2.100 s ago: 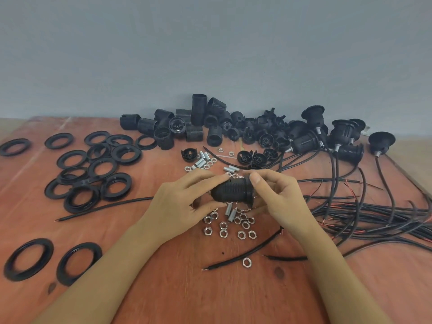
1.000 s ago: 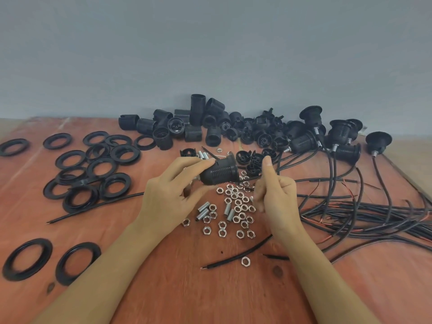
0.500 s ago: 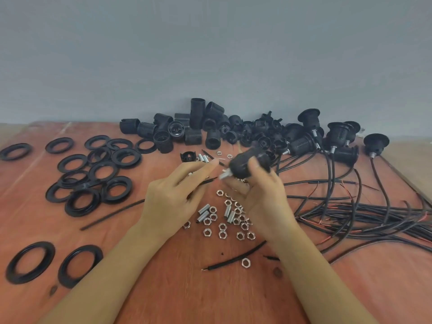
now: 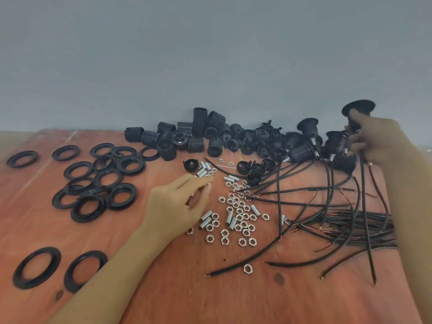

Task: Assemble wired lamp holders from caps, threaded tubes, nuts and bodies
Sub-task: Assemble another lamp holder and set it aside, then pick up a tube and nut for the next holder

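Note:
My right hand (image 4: 376, 139) is raised at the far right, shut on a finished black lamp holder (image 4: 358, 111) whose wire (image 4: 365, 218) hangs down to the table. It hovers over a row of other wired holders (image 4: 306, 146). My left hand (image 4: 177, 202) rests low over the wooden table (image 4: 163, 288), fingers loosely apart, holding nothing I can see, its fingertips near some metal threaded tubes (image 4: 203, 170). Loose nuts (image 4: 240, 218) lie scattered to its right. A black cap (image 4: 190, 164) sits just beyond the fingertips.
A heap of black holder bodies (image 4: 198, 134) lines the back wall. Black rings (image 4: 98, 183) spread across the left side, two more (image 4: 58, 267) near the front. Tangled black wires (image 4: 339, 218) cover the right. One nut (image 4: 247, 268) lies alone in front.
My right hand took the assembled holder from my left hand and carried it up to the far right over the finished row. My left hand let go and dropped toward the tubes.

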